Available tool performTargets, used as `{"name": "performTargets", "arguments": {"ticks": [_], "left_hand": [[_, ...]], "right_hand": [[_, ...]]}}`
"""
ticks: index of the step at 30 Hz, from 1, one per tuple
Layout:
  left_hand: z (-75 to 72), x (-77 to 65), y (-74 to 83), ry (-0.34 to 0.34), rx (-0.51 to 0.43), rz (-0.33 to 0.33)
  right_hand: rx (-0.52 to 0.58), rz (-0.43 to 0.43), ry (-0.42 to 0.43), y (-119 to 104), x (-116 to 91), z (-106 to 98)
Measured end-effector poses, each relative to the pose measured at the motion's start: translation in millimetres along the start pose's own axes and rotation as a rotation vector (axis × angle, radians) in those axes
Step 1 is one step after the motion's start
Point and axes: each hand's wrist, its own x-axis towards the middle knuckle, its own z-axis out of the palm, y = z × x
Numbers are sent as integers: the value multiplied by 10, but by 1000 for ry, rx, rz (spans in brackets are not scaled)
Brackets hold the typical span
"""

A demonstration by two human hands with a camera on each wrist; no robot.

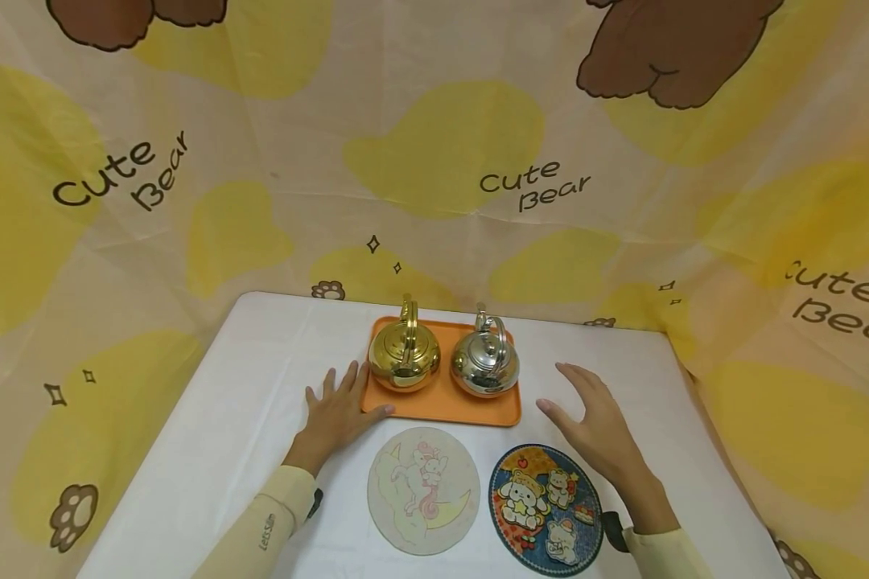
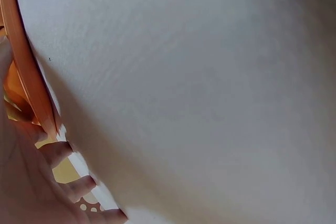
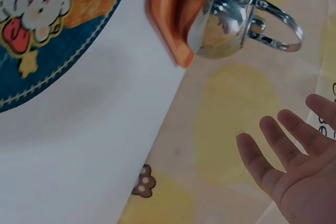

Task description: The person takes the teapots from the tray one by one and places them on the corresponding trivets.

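A gold teapot [image 1: 404, 358] and a silver teapot [image 1: 485, 366] stand side by side on an orange tray [image 1: 442, 408]. My left hand [image 1: 338, 414] is at the tray's left front corner, fingers spread; in the left wrist view its thumb side meets the tray's orange rim [image 2: 31, 72]. To the right of the tray, my right hand [image 1: 597, 422] is held apart from it with fingers extended and nothing in it. The silver teapot [image 3: 228, 19] also shows in the right wrist view, beyond the fingers of the right hand [image 3: 304, 177].
In front of the tray lies a pale round mat [image 1: 423, 490] with a pink unicorn drawing. Beside it on the right is a blue round mat [image 1: 546, 511] with cartoon animals. A white tabletop [image 1: 217, 418] carries everything, and a printed curtain [image 1: 434, 161] hangs behind.
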Motion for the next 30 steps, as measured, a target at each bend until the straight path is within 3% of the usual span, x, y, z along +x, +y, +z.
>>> {"name": "performTargets", "arguments": {"ticks": [7,17,23,30], "left_hand": [[-12,-6,7,3,4,4],[-2,-9,-3,3,5,3],[4,-1,-8,3,4,3],[7,5,-6,-3,3,1]], "right_hand": [[112,-64,24,-154,94,45],[217,-77,-20,-373,202,150],[333,-113,-53,-481,264,237],[434,-88,-97,-578,348,346]]}}
